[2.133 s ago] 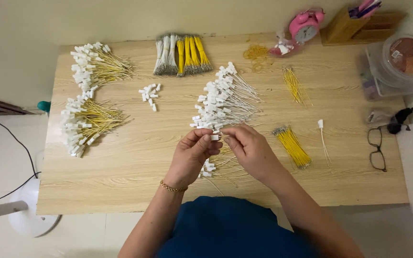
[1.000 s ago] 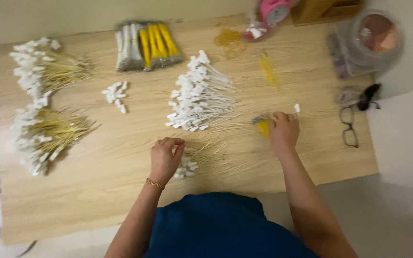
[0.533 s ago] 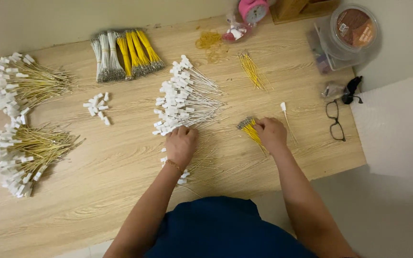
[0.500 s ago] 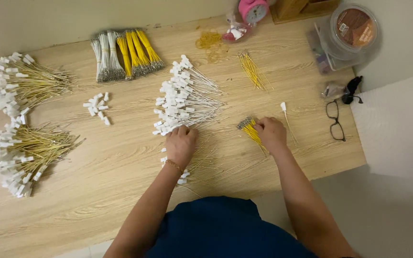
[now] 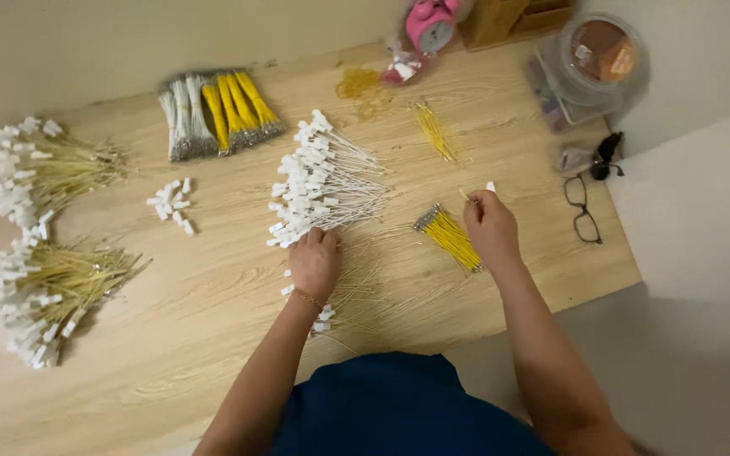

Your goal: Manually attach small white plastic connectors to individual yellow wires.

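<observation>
My left hand [image 5: 314,260] rests palm down on the wooden table [image 5: 213,304], its fingertips touching the near edge of a fanned pile of white-tagged thin wires [image 5: 323,181]. My right hand [image 5: 490,226] is pinched on a thin wire with a small white tag [image 5: 490,187] at its tip. It sits just right of a small bundle of yellow ties [image 5: 449,236]. A few loose white tags [image 5: 321,319] and thin pale wires lie beside my left wrist.
Two heaps of tagged yellow wires [image 5: 40,165] [image 5: 44,295] lie at the left. White and yellow tie bundles [image 5: 217,110] sit at the back. Loose white tags [image 5: 172,205], more yellow ties [image 5: 434,131], eyeglasses [image 5: 583,203], a clear lidded jar [image 5: 595,59] and a pink clock [image 5: 431,21] are also there.
My hands parted from in front of me. The right hand reached to the yellow ties and now lifts a tagged wire; the left moved up to the white-tagged pile.
</observation>
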